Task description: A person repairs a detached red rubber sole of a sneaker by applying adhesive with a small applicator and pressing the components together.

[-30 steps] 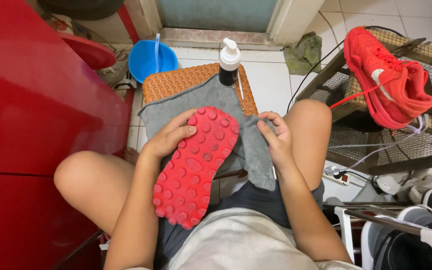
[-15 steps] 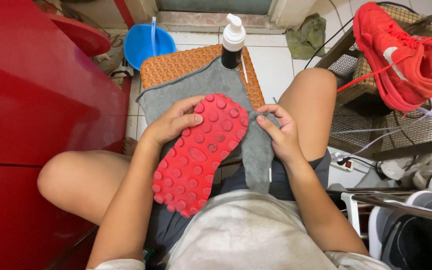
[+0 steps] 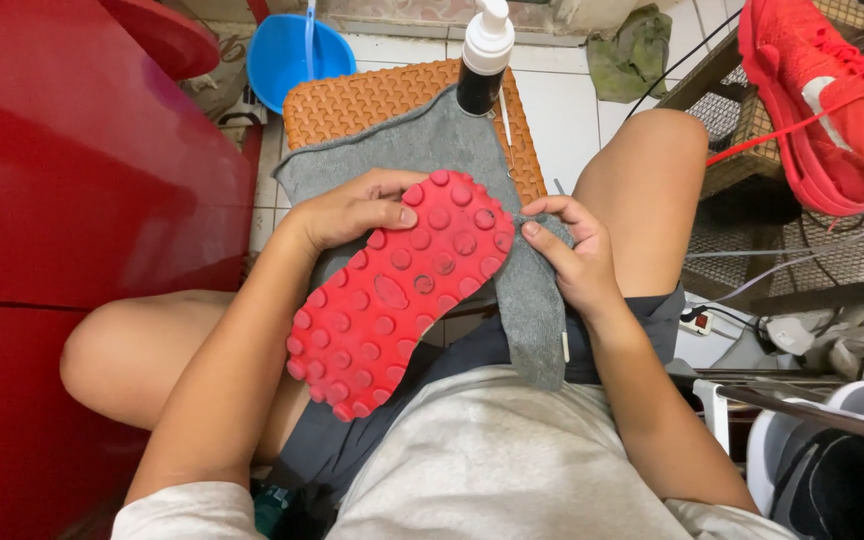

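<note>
In the head view, looking down onto the person's lap, the left hand [image 3: 357, 210] is lying curled over the toe end of a red shoe [image 3: 402, 290], fingers wrapped along its far edge and thumb pressing on the sole, so the shoe is sitting sole-up and slanting from that hand down toward the left thigh. The right hand [image 3: 572, 255] is working just beside the shoe's right edge, thumb and fingertips pressed together and pinching a fold of grey cloth [image 3: 527, 300] against the rim; the rest of the cloth is spreading out beyond both hands over an orange woven stool [image 3: 352, 105] and hanging down below the right wrist. The shoe is probably handling light and springy: the sole looks like rubbery foam that is flexing rather than cracking, and its knobs are likely giving good grip, so gripping it at the toe or round the narrow waist seems the surest hold. The cloth is looking soft and limp, best taken by pinching an edge. The sole is showing bright red all over, studded with round raised lugs in rows, with one smooth oval patch near the middle. Beyond the fingertips a dark pump bottle with a white top [image 3: 482, 60] is standing on the stool, with a blue basin [image 3: 282, 55] further off to the left, and a second red shoe [image 3: 832, 110] is resting on a wire rack well off to the right of the right hand.
</note>
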